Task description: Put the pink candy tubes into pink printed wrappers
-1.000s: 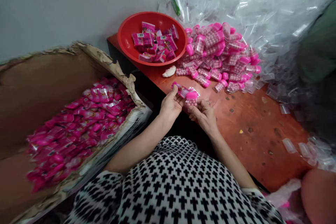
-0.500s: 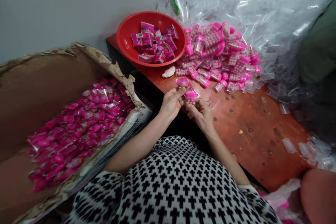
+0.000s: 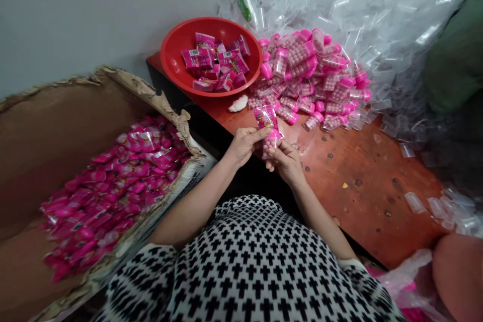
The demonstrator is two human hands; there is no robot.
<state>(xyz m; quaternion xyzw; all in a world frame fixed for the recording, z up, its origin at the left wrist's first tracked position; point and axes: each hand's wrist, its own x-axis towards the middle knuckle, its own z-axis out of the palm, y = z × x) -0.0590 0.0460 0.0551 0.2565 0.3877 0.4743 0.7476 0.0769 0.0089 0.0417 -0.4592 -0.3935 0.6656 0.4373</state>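
In front of my body, over the table's near edge, both hands meet at one small item. A clear candy bottle (image 3: 269,146) with a pink cap and pink balls inside stands roughly upright between them. Behind and above it is a printed pink sachet (image 3: 265,116). My left hand (image 3: 245,145) is closed, its thumb pressed over the sachet by the bottle's cap. The fingers of my right hand (image 3: 289,162) pinch the lower part of the bottle. Whether the bottle sits partly inside the sachet I cannot tell.
A red bowl (image 3: 168,68) of pink sachets stands at the table's far left. Beside it are a heap of filled bottles (image 3: 302,55) and clear empty containers (image 3: 377,5). On the left, a torn cardboard box (image 3: 45,126) holds many wrapped pink pieces. A white lump (image 3: 238,104) lies near the bowl.
The bottle has turned more upright, and more of its body shows between my hands. The sachet stands higher behind it. The whole view has shifted slightly.
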